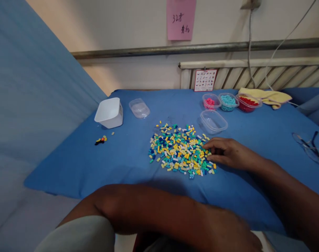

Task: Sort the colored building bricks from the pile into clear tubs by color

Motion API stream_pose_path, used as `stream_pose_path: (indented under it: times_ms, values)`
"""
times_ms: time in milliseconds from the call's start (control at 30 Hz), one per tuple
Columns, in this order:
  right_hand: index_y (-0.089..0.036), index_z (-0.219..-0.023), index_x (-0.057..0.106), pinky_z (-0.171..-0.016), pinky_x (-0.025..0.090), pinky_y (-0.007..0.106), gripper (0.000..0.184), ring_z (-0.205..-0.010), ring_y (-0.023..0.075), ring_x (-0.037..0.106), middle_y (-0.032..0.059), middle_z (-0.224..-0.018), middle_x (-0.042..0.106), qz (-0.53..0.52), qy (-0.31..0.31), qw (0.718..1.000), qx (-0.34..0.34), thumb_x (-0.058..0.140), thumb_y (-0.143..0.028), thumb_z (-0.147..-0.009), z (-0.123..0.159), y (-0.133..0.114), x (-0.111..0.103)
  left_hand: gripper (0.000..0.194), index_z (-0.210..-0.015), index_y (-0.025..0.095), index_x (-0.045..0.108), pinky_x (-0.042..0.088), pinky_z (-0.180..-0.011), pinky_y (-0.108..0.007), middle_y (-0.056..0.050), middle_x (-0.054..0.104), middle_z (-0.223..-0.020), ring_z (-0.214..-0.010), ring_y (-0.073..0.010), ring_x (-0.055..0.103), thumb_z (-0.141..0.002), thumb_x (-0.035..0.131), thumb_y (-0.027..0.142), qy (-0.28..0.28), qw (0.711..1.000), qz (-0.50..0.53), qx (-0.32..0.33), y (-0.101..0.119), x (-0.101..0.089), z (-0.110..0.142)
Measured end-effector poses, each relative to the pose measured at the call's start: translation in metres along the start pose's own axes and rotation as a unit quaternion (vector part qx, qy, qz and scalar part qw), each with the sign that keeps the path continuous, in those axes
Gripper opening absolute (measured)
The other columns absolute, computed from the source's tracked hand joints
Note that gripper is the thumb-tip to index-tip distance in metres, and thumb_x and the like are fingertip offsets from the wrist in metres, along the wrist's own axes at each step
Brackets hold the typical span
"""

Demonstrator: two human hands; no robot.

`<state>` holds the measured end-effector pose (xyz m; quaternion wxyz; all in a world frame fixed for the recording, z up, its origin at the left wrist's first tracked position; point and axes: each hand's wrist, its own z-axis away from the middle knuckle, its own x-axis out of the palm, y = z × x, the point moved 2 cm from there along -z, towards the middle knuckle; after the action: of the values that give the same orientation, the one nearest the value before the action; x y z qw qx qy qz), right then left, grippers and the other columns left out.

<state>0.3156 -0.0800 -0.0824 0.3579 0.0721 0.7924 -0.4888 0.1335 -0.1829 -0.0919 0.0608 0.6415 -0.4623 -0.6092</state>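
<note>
A pile of small yellow, green, blue and white bricks (180, 148) lies in the middle of the blue-covered table (96, 164). My right hand (229, 153) rests at the pile's right edge, fingers stretched flat onto the bricks, holding nothing that I can see. My left forearm lies across the table's near edge. My left hand (227, 234) is low in the picture, blurred, with its fingers out of sight. An empty clear tub (213, 121) stands just behind my right hand.
Three clear tubs at the back hold pink bricks (211, 102), cyan bricks (228, 102) and red bricks (248, 103). A white square tub (109, 112) and a clear lid (139, 107) sit back left, a few loose pieces (101, 140) near them. Glasses (310, 147) lie at the right, a yellow cloth (267, 96) behind.
</note>
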Motion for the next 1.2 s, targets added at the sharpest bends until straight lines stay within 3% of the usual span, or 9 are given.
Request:
stream_pose_path:
  times_ms: [33, 100, 233, 333, 433, 600, 800, 1033, 1200]
  values:
    - [-0.023, -0.125, 0.084, -0.066, 0.058, 0.028, 0.025, -0.072, 0.0161, 0.072, 0.0023, -0.092, 0.079, 0.005, 0.001, 1.0, -0.004, 0.084, -0.04, -0.106, 0.0, 0.0, 0.0, 0.037, -0.094, 0.03, 0.076, 0.066, -0.096, -0.041, -0.014, 0.081, -0.119, -0.105, -0.0255, 0.076, -0.118, 0.047, 0.028, 0.018, 0.997, -0.068, 0.001, 0.008, -0.018, 0.009]
    - [-0.024, -0.126, 0.085, -0.066, 0.058, 0.028, 0.024, -0.072, 0.0159, 0.072, 0.002, -0.092, 0.078, 0.012, -0.002, 1.0, -0.01, 0.082, -0.04, -0.107, -0.001, 0.0, 0.0, 0.041, -0.105, 0.027, 0.081, 0.062, -0.096, -0.045, -0.012, 0.08, -0.118, -0.111, -0.0276, 0.074, -0.121, 0.044, 0.028, 0.02, 0.978, -0.203, -0.041, 0.023, -0.047, 0.032]
    - [-0.024, -0.128, 0.085, -0.066, 0.059, 0.028, 0.024, -0.073, 0.0163, 0.073, 0.0025, -0.094, 0.078, 0.019, -0.024, 0.999, -0.021, 0.082, -0.038, -0.108, -0.003, -0.002, -0.002, 0.032, -0.128, 0.016, 0.082, 0.057, -0.113, -0.048, -0.018, 0.078, -0.137, -0.131, -0.0306, 0.072, -0.121, 0.051, 0.022, 0.074, 0.901, -0.37, -0.215, 0.032, -0.077, 0.094]
    - [-0.023, -0.126, 0.085, -0.07, 0.06, 0.029, 0.022, -0.075, 0.0172, 0.075, 0.0035, -0.096, 0.079, 0.033, -0.046, 0.998, -0.036, 0.082, -0.036, -0.107, -0.011, -0.008, -0.002, 0.035, -0.139, 0.016, 0.08, 0.057, -0.119, -0.052, -0.019, 0.073, -0.152, -0.14, -0.0347, 0.069, -0.123, 0.056, 0.036, 0.104, 0.878, -0.387, -0.261, 0.023, -0.085, 0.129]
    - [-0.024, -0.124, 0.086, -0.074, 0.06, 0.03, 0.019, -0.079, 0.0185, 0.075, 0.0038, -0.098, 0.08, 0.075, -0.058, 0.995, -0.041, 0.08, -0.03, -0.107, -0.029, -0.014, 0.004, 0.039, -0.144, 0.02, 0.079, 0.056, -0.122, -0.051, -0.017, 0.07, -0.161, -0.147, -0.0335, 0.067, -0.125, 0.052, 0.04, 0.108, 0.886, -0.365, -0.265, 0.011, -0.094, 0.148]
    - [-0.021, -0.117, 0.086, -0.088, 0.062, 0.036, 0.019, -0.096, 0.026, 0.08, 0.0097, -0.104, 0.085, 0.171, -0.008, 0.985, -0.031, 0.077, -0.015, -0.102, -0.074, -0.013, 0.016, 0.043, -0.145, 0.02, 0.082, 0.057, -0.127, -0.053, -0.017, 0.072, -0.162, -0.152, -0.0338, 0.069, -0.124, 0.051, 0.043, 0.154, 0.88, -0.34, -0.294, -0.014, -0.12, 0.178]
    - [-0.019, -0.125, 0.087, -0.096, 0.065, 0.041, 0.021, -0.106, 0.0306, 0.083, 0.0146, -0.116, 0.087, 0.197, 0.056, 0.978, -0.046, 0.074, -0.023, -0.109, -0.086, -0.008, 0.007, 0.06, -0.16, 0.019, 0.076, 0.048, -0.137, -0.063, -0.022, 0.056, -0.18, -0.166, -0.0381, 0.058, -0.125, 0.041, 0.054, 0.193, 0.814, -0.336, -0.433, -0.023, -0.141, 0.226]
    - [-0.023, -0.124, 0.085, -0.094, 0.067, 0.039, 0.022, -0.106, 0.0263, 0.085, 0.0102, -0.117, 0.088, 0.125, 0.029, 0.986, -0.103, 0.065, -0.025, -0.115, -0.05, -0.012, -0.001, 0.087, -0.184, 0.004, 0.043, 0.019, -0.152, -0.049, -0.019, 0.033, -0.194, -0.185, -0.0294, 0.026, -0.123, 0.023, 0.063, 0.19, 0.776, -0.213, -0.563, -0.037, -0.147, 0.225]
    - [-0.024, -0.123, 0.084, -0.09, 0.067, 0.036, 0.019, -0.098, 0.0233, 0.085, 0.0081, -0.113, 0.089, 0.095, 0.14, 0.981, -0.091, 0.066, -0.027, -0.117, -0.026, -0.013, -0.006, 0.09, -0.185, 0.003, 0.038, 0.017, -0.152, -0.048, -0.021, 0.027, -0.196, -0.186, -0.0303, 0.023, -0.123, 0.02, 0.065, 0.15, 0.768, -0.208, -0.586, -0.048, -0.159, 0.193]
